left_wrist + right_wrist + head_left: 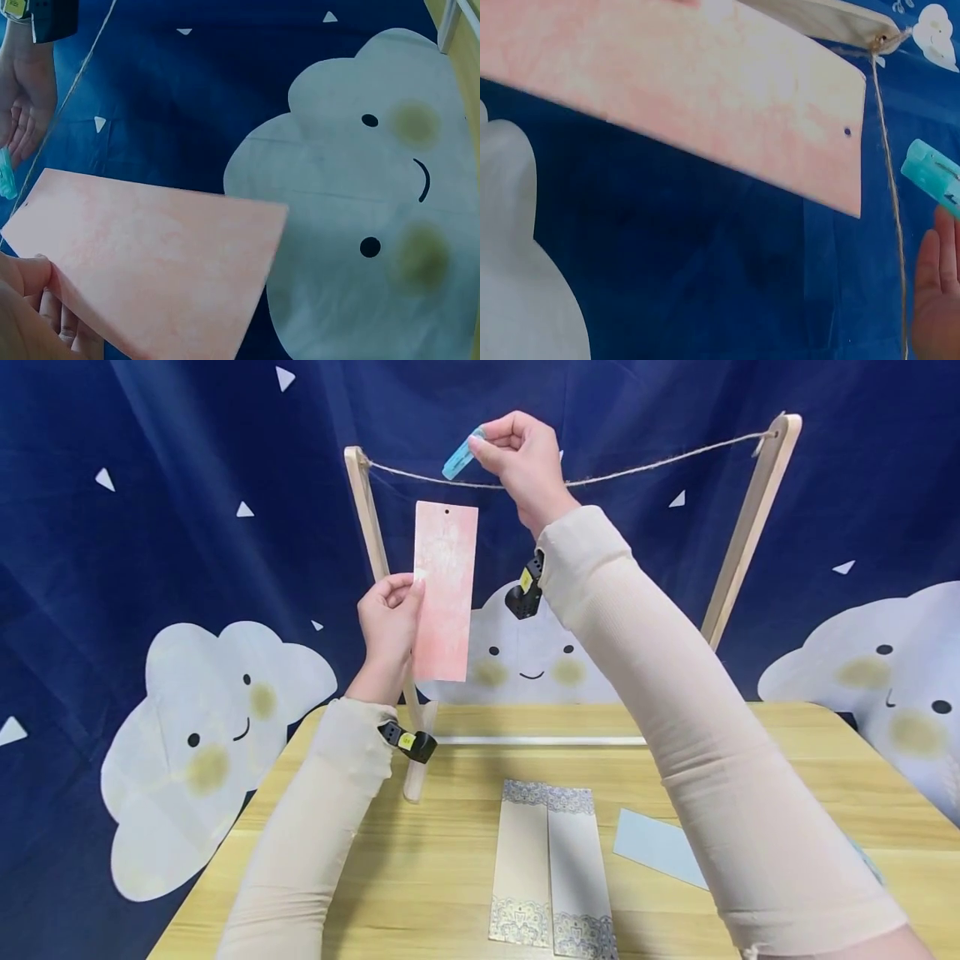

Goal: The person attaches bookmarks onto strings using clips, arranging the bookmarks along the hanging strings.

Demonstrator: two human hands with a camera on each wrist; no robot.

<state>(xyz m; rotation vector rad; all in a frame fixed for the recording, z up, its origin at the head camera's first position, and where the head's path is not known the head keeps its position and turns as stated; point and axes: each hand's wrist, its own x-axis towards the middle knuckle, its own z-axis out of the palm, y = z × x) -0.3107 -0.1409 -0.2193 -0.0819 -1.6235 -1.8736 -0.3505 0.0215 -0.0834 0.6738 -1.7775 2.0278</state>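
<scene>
My left hand (390, 622) pinches a pink bookmark-shaped card (444, 602) by its left edge and holds it upright. A small dark hole shows near the card's top end. Above it, my right hand (528, 464) holds a light blue plastic clothespin (459, 458) between thumb and fingers, its free end pointing down and left. Behind both runs a sagging twine (637, 469), strung between two wooden posts. In the right wrist view the pink card (705, 90) lies left of the twine (891, 180), and the clothespin (934, 172) is to its right.
On the wooden table (450, 860) lie two cards with lace-patterned ends (521, 860) and a pale blue card (656, 843), partly behind my right sleeve. The left post (367, 510) and right post (750, 527) frame the space. A dark blue cloth with smiling clouds (217, 735) hangs behind.
</scene>
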